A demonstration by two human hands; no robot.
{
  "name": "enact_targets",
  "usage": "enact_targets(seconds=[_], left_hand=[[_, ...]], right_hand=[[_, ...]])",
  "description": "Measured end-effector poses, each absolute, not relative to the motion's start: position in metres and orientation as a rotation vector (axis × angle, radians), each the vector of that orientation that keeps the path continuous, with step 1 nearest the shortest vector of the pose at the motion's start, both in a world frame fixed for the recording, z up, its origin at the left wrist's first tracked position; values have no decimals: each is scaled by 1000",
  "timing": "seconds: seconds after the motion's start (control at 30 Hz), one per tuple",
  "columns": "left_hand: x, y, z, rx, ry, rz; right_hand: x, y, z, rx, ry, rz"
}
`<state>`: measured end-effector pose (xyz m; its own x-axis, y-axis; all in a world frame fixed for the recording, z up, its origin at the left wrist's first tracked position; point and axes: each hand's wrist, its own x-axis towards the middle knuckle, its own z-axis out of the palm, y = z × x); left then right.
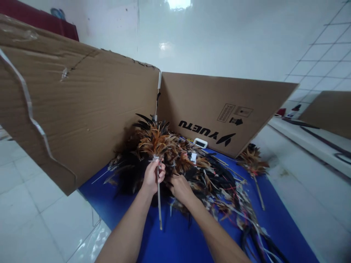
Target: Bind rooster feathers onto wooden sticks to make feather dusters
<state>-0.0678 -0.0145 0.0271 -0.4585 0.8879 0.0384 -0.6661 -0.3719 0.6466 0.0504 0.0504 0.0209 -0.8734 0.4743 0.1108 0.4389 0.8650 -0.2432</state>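
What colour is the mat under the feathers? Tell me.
Blue. The mat shows best in the head view, under the feathers and both hands.

The right-hand cardboard panel (219, 109) bears "YUETU" upside down beside a logo and small handling symbols.

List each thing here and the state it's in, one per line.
Left hand: closed around the stick of a feather duster.
Feather duster: held upright, stick end resting on the blue mat.
Right hand: reaching into the feather pile, grip hidden.
Second duster: lying flat on the mat.
Cardboard walls: standing upright.
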Motion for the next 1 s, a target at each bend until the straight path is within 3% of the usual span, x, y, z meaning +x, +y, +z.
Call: enact_targets(seconds=[0.13,0.3,0.43,0.57,0.8,1.0], left_hand=[[-67,-13,26,476,688,1962],[-64,-14,29,488,694,1947],[-64,-15,29,486,693,1931],[-63,-14,27,502,681,1929],[-60,-13,26,512,724,1918],[-59,-12,25,524,721,1915]], right_hand=[[67,69,23,-731,-2699,500],[101,80,38,-918,-2201,1113],[117,82,45,-1014,-1847,1354],[126,85,52,-1018,-1752,1380],[139,91,75,-1032,-1789,1042],[147,89,89,-992,-1615,1207]])
